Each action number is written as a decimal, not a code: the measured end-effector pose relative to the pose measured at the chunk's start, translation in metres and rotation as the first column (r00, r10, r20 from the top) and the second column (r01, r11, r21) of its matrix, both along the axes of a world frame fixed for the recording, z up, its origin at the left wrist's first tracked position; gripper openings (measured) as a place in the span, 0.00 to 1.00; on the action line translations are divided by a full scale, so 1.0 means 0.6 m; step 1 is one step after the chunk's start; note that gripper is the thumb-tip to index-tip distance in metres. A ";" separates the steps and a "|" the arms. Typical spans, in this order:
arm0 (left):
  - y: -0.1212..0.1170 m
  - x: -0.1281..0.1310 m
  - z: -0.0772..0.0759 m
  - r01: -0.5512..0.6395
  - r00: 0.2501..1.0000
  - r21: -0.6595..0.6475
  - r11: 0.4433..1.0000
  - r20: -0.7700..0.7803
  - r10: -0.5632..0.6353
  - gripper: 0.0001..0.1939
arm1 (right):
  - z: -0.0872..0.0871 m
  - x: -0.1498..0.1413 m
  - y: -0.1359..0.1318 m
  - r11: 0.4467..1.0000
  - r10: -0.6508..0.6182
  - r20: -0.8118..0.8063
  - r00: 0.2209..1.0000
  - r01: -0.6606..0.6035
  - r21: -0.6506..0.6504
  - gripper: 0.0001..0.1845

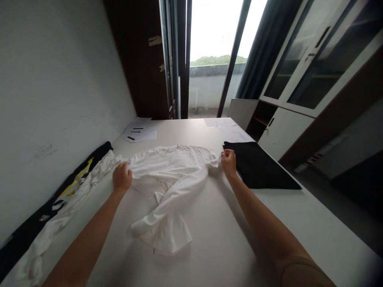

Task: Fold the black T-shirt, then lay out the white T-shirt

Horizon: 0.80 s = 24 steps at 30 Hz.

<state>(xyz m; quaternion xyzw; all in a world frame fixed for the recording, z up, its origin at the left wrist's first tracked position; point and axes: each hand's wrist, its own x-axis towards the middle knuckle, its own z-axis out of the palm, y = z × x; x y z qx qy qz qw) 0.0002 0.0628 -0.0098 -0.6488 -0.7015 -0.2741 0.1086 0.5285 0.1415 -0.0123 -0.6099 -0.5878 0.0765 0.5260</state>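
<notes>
A white shirt [179, 169] lies spread over the white table, its neckline toward the far side. One long sleeve runs diagonally across its front toward me, and the lower part is bunched and creased. My left hand [122, 178] is closed on the cloth at the shirt's left edge. At the right shoulder side, my right hand [229, 161] pinches the fabric and holds it slightly raised. Right beside that hand lies a folded black cloth [263, 167].
Along the left wall lie crumpled white fabric [64, 213] and a black garment with yellow print [74, 181]. Paper sheets [140, 131] rest at the far left of the table [221, 247], more papers [230, 129] at the far right. A cabinet [287, 127] stands beyond the right edge.
</notes>
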 end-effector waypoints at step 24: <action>-0.168 0.078 -0.024 0.669 0.739 -0.320 0.671 0.189 -0.646 0.09 | 0.009 -0.152 -0.226 0.408 0.880 0.416 0.231 -0.816 -0.409 0.17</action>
